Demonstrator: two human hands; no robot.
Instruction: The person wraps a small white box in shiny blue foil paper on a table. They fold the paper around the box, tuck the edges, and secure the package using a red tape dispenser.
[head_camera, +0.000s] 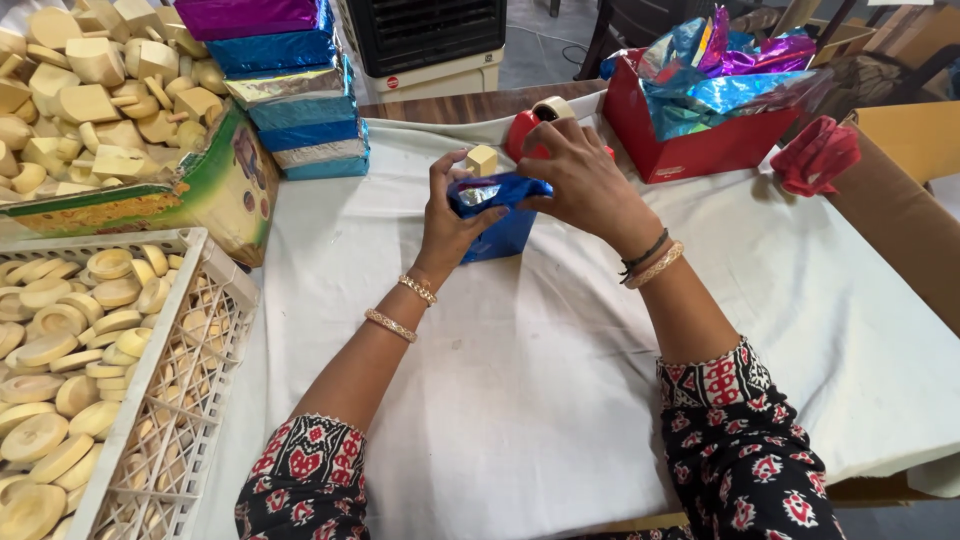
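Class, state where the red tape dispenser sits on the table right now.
In the head view, the red tape dispenser stands at the table's far edge, just behind the right hand and left of the red box.

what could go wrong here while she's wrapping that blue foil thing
1. The shiny blue foil piece is pinched between the left hand and right hand; thin foil may tear or crease.
2. The small tan block sits right behind the hands and might get knocked over.

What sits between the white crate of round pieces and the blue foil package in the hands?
Head view: only bare white cloth lies between the white crate and the blue foil package.
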